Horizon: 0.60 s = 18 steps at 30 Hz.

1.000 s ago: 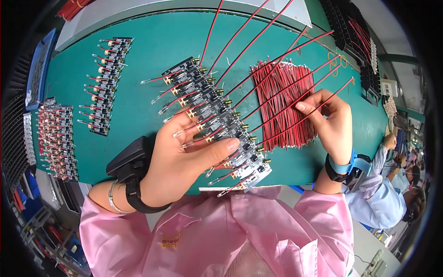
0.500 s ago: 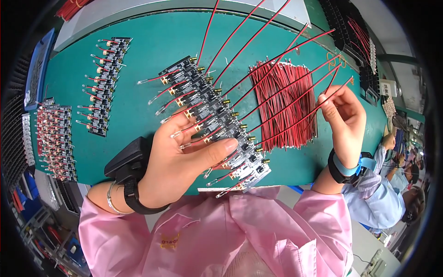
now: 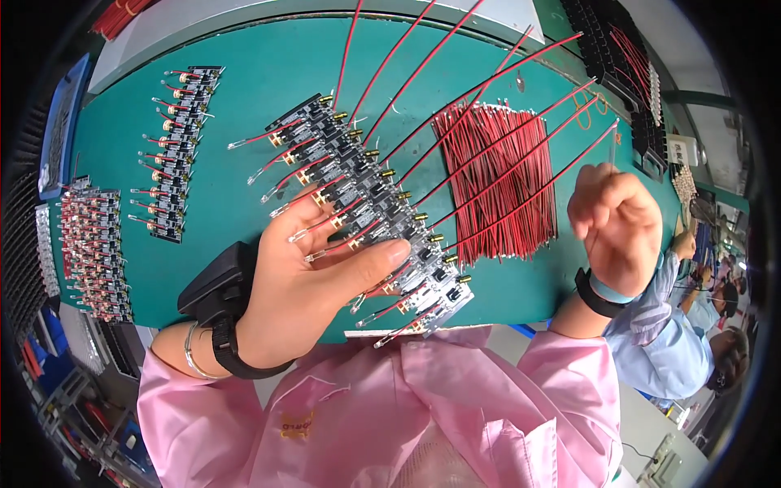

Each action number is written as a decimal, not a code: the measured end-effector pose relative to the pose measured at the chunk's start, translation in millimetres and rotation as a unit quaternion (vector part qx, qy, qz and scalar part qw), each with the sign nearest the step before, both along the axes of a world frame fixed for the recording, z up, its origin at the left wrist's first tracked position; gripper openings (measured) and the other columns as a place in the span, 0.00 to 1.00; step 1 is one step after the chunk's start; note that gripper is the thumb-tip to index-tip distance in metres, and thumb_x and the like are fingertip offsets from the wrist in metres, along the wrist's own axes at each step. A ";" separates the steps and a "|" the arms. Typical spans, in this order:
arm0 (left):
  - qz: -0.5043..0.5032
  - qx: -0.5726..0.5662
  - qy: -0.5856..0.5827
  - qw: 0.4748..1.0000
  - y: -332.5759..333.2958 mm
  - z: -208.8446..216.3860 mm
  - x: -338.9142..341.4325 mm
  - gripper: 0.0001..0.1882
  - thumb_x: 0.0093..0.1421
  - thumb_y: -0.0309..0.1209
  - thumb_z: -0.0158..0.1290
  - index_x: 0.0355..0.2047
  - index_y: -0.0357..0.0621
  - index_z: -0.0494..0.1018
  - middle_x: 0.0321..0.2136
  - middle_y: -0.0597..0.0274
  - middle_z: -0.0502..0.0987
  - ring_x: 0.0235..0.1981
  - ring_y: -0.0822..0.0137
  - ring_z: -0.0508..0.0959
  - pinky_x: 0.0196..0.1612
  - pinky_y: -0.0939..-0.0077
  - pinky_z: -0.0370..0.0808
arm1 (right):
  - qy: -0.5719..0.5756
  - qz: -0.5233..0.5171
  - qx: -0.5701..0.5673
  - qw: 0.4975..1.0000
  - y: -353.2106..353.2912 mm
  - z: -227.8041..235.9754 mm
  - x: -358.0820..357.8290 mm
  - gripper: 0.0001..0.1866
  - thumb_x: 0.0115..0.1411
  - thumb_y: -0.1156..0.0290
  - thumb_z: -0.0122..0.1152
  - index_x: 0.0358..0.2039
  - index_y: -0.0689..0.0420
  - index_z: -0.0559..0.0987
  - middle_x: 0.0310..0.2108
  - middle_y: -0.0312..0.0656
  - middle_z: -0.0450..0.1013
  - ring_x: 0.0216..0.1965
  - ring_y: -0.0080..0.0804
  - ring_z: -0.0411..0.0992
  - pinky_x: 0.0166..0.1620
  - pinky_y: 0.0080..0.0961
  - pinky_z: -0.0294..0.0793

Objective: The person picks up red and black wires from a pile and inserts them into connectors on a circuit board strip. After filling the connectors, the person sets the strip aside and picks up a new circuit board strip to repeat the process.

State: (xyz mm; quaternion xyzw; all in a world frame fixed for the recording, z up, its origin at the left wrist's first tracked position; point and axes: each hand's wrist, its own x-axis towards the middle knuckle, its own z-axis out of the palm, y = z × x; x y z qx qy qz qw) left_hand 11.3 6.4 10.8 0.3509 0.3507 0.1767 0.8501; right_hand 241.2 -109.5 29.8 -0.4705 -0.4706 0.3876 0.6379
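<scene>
My left hand [image 3: 313, 281] grips a dark strip of joined circuit boards [image 3: 358, 187], tilted above the bench, with the thumb on top and fingers underneath. Short red leads with clear tips stick out along its left edge. From its right edge, long red-and-black wires [image 3: 496, 134] fan out to the upper right. My right hand [image 3: 616, 220] is raised near the wire ends with its fingers curled together, slightly blurred. A faint thin strand shows above these fingers, but what they hold cannot be made out. Between the hands lies a thick bundle of cut red-and-black wires [image 3: 500, 191].
On the green bench [image 3: 252, 73] another board strip [image 3: 177, 154] lies to the left. A stack of wired boards [image 3: 93, 252] sits beyond it, beside a blue tray [image 3: 65, 122]. Yellowish rubber bands [image 3: 590, 106] lie far right. A co-worker's blue sleeve [image 3: 667, 342] shows at right.
My right hand has moved slightly right and down from the wire ends, its fingers curling inward; the red wire seen at its fingertips is no longer distinct. The board strip has shifted slightly left.
</scene>
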 end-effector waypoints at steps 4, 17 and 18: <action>-0.013 0.020 0.062 0.998 2.4 2.8 -5.9 0.18 0.46 0.17 0.53 0.38 0.38 0.63 0.32 0.61 0.70 0.29 0.72 0.73 0.27 0.82 0.74 | 0.025 0.052 -0.065 0.996 -6.0 3.1 -20.1 0.13 0.48 0.87 0.48 0.37 0.71 0.71 0.31 0.48 0.70 0.30 0.28 0.71 0.34 0.18 0.71; 0.036 0.035 0.085 0.995 -6.7 -2.1 -4.1 0.22 0.46 0.17 0.54 0.41 0.40 0.58 0.30 0.65 0.66 0.28 0.74 0.72 0.25 0.80 0.74 | -0.050 0.016 -0.029 0.998 -0.9 -7.5 -31.5 0.21 0.56 0.60 0.46 0.22 0.68 0.75 0.15 0.42 0.68 0.17 0.25 0.63 0.23 0.20 0.60; 0.016 0.028 0.072 0.997 -3.4 -1.2 0.1 0.21 0.45 0.17 0.54 0.39 0.39 0.60 0.30 0.64 0.68 0.29 0.74 0.72 0.26 0.80 0.74 | -0.073 0.060 -0.005 0.996 0.1 -9.9 -28.1 0.15 0.56 0.69 0.46 0.24 0.68 0.75 0.21 0.45 0.70 0.20 0.26 0.65 0.24 0.19 0.63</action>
